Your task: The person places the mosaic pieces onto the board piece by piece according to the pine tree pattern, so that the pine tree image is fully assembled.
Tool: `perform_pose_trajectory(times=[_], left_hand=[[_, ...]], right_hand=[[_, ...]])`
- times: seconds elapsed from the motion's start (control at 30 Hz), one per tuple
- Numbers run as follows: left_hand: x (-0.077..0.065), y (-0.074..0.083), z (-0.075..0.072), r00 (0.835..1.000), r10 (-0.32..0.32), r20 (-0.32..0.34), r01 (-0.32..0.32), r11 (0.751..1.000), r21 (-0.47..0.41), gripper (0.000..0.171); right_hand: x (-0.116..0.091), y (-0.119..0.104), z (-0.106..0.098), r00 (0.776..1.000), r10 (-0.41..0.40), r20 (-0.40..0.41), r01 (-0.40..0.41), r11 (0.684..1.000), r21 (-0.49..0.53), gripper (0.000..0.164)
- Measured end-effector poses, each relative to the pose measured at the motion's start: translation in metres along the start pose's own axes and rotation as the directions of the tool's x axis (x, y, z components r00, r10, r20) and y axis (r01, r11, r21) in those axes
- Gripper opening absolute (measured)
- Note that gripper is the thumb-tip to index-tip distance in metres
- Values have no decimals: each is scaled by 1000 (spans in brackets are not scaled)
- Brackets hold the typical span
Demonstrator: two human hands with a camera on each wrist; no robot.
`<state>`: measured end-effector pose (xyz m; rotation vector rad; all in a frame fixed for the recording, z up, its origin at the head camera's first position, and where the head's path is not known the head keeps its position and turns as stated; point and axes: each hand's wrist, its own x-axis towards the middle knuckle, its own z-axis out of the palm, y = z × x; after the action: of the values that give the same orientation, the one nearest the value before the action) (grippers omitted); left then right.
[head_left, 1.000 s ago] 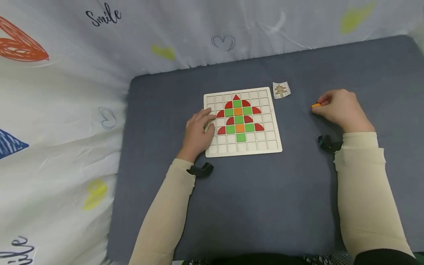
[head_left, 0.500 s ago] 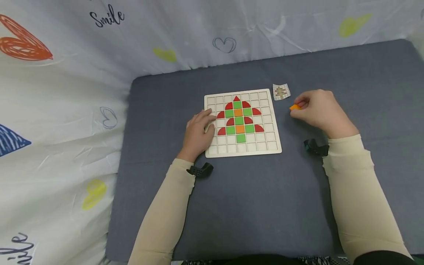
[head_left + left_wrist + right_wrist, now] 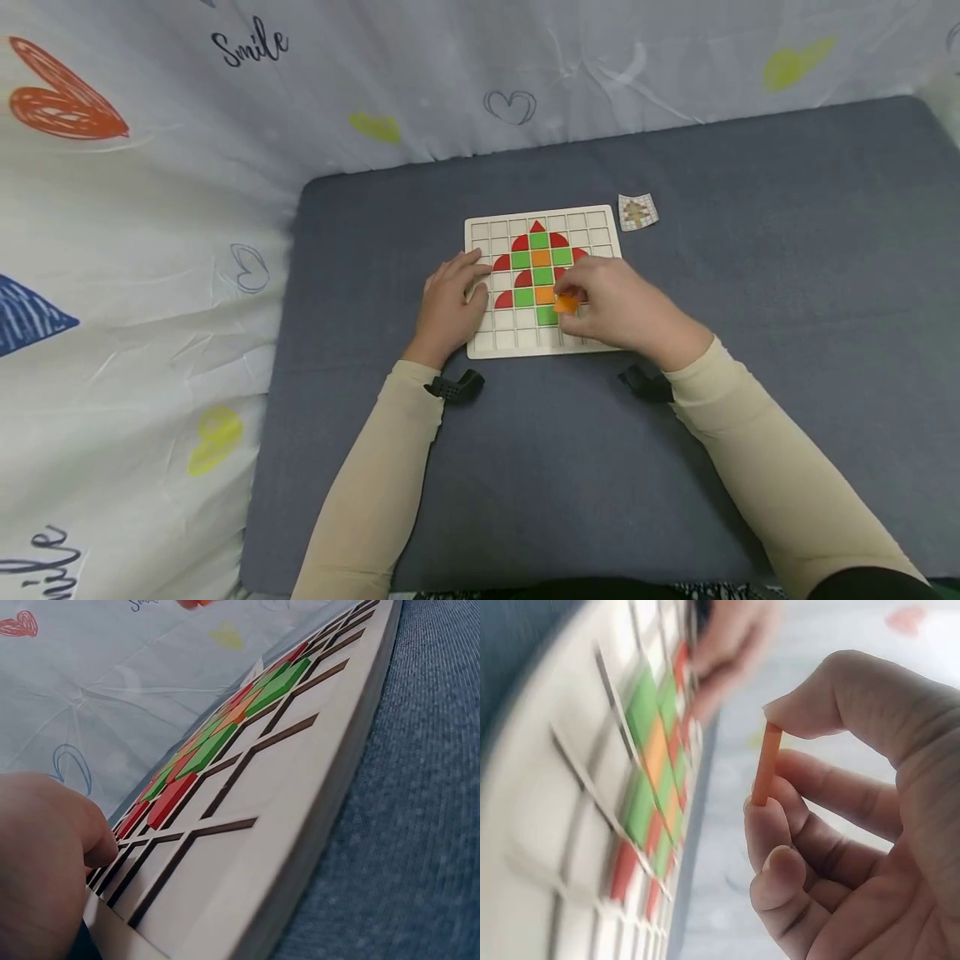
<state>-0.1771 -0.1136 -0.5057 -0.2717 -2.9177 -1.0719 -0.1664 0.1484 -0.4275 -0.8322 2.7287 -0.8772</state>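
A pale wooden grid board [image 3: 517, 342] lies on the table, with red, green and orange tiles set in its cells in a tree shape. My left hand [image 3: 450, 304] rests on the board's left edge, fingers spread over the rim. Over the lower right of the board, my right hand [image 3: 626, 304] pinches an orange square tile [image 3: 566, 303] between thumb and fingertips. In the right wrist view the orange tile [image 3: 766, 763] is seen edge-on, held apart from the board surface. The right hand hides some cells and tiles beneath it.
A small pattern card [image 3: 637, 212] showing a tree lies just beyond the board's upper right corner. Dark grey cloth covers the table [image 3: 787, 250]. A white printed curtain [image 3: 450, 75] hangs behind and to the left.
My right hand has carried the orange tile leftward from the table's right side to over the board. My left hand has stayed at the board's left edge.
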Motion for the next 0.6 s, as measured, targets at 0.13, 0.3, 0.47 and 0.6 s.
perform_pose_trajectory(times=[0.13,0.3,0.47,0.6], left_hand=[[-1,1,0,1000,-4,0,4,1000,2,38],[-1,1,-2,1000,4,-6,-4,1000,6,38],[1,2,-1,1000,-3,-3,3,1000,13,38],[-1,2,1,1000,-13,0,13,1000,18,37]], right_hand=[[1,-7,16,996,-73,59,74,997,-10,19],[2,-11,25,984,-126,122,134,989,-61,16],[2,-9,28,977,-131,169,145,987,-74,14],[0,-5,31,970,-128,207,145,987,-69,14]])
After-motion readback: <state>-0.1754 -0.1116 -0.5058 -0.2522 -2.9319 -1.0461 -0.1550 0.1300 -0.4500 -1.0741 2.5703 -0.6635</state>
